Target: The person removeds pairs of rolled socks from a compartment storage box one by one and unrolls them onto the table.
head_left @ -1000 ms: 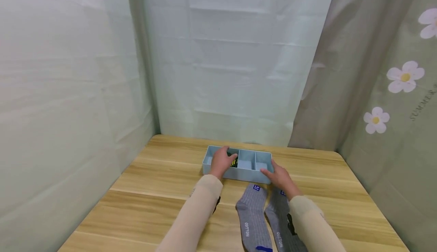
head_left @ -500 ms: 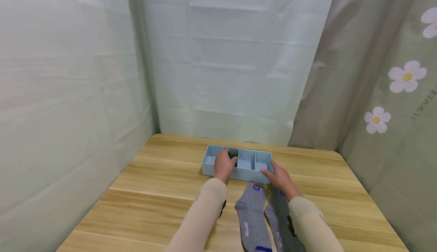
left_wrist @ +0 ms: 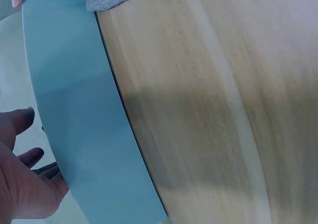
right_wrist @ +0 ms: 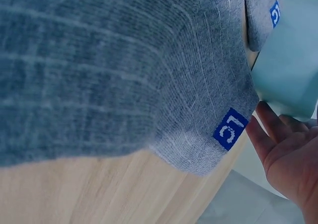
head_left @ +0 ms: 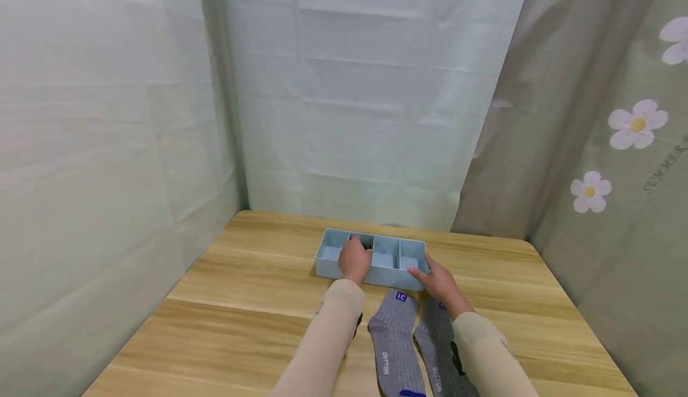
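Note:
A light blue divided tray [head_left: 384, 276] stands on the wooden table [head_left: 252, 301]. My left hand [head_left: 355, 259] reaches into its second compartment from the left, over a dark rolled item [head_left: 368, 242] that it mostly hides. In the left wrist view the left hand [left_wrist: 20, 184] shows loose, fairly straight fingers beside the tray wall [left_wrist: 74, 110]. My right hand [head_left: 436, 280] rests against the tray's right end; in the right wrist view the right hand [right_wrist: 288, 154] has straight fingers touching the tray corner [right_wrist: 293, 70]. Two grey socks [head_left: 395, 340] lie flat just in front of the tray.
The grey socks [right_wrist: 124, 75] carry blue "LC" labels and lie side by side between my forearms. Pale fabric walls close the table's left and back; a flowered curtain [head_left: 618, 146] hangs at the right. Bare wood [left_wrist: 223, 110] spreads left of the tray.
My left hand has pushed the dark item with yellow markings down into the second compartment and now covers it. The right hand has stayed at the tray's right end.

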Demonstrator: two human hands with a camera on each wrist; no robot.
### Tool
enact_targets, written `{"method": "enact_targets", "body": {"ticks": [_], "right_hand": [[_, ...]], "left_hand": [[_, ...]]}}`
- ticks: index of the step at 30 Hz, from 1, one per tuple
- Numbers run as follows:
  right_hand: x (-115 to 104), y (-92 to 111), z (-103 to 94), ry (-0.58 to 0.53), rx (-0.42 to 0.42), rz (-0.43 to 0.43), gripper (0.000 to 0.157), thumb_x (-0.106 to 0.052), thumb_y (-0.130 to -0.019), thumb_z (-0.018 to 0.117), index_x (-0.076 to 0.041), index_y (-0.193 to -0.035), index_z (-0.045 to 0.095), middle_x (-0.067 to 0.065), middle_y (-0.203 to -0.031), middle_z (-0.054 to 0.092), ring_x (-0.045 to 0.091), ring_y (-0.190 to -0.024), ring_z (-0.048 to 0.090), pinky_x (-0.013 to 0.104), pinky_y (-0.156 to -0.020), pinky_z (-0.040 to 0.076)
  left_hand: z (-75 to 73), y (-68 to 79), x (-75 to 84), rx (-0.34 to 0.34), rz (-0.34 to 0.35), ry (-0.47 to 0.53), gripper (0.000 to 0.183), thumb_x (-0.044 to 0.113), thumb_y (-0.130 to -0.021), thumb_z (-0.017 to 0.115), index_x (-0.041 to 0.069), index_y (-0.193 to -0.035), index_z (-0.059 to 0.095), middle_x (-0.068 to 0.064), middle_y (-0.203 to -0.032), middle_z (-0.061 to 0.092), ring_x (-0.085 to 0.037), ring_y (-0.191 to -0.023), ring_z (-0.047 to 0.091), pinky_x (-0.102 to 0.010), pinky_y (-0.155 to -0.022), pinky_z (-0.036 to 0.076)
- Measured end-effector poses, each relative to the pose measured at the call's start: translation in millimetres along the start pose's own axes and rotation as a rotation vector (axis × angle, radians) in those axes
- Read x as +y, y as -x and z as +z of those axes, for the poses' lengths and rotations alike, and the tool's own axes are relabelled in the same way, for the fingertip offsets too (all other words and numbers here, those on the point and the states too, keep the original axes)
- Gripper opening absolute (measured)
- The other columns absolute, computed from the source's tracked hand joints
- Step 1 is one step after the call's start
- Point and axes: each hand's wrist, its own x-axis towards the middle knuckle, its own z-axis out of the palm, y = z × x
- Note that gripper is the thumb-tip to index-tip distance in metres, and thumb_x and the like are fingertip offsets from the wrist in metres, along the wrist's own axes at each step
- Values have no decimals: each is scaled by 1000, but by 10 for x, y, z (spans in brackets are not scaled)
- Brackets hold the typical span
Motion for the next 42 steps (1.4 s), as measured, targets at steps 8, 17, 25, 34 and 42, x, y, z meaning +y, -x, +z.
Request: {"method": "enact_targets", "body": {"ticks": [8, 17, 25, 34, 42], "right_hand": [[33, 6, 10, 17, 0, -12, 81, -43, -101, 55, 4, -155, 18, 32, -154, 25, 52, -138, 28, 62, -111, 26], [23, 17, 9, 18, -6, -9, 80, -41, -101, 56, 4, -155, 18, 32, -154, 25, 51, -139, 27, 62, -111, 26], [14, -7, -20, 39, 7, -20, 77, -37, -102, 56, 6, -154, 18, 32, -153, 26, 51, -138, 28, 61, -111, 26], [33, -31, -52, 28, -22, -3, 80, -41, -102, 54, 3, -156, 16, 30, -156, 23, 49, -141, 26, 60, -113, 24], [45, -17, -76, 39, -36, -2, 79, -40, -102, 53, 2, -157, 14, 30, -155, 25, 49, -140, 28, 60, -112, 26]], "left_hand": [[101, -92, -58, -5, -4, -23, 22, 8, -89, 73, -3, -107, 66, -22, -99, 64, -37, -86, 65, -49, -69, 55], [207, -148, -119, 39, 74, -162, 16, 8, -89, 73, -5, -97, 67, -20, -88, 66, -36, -84, 66, -46, -70, 57], [118, -218, -89, -24, 112, -152, 10, 4, -89, 71, -4, -83, 69, -20, -80, 68, -37, -80, 67, -46, -69, 57], [83, -261, -7, -196, 68, -295, 29, 2, -96, 56, 3, -68, 64, -14, -69, 63, -27, -64, 61, -37, -54, 47], [48, -285, -2, -372, 27, -291, 31, 2, -96, 56, 6, -65, 58, -7, -61, 50, -20, -58, 40, -34, -54, 36]]}}
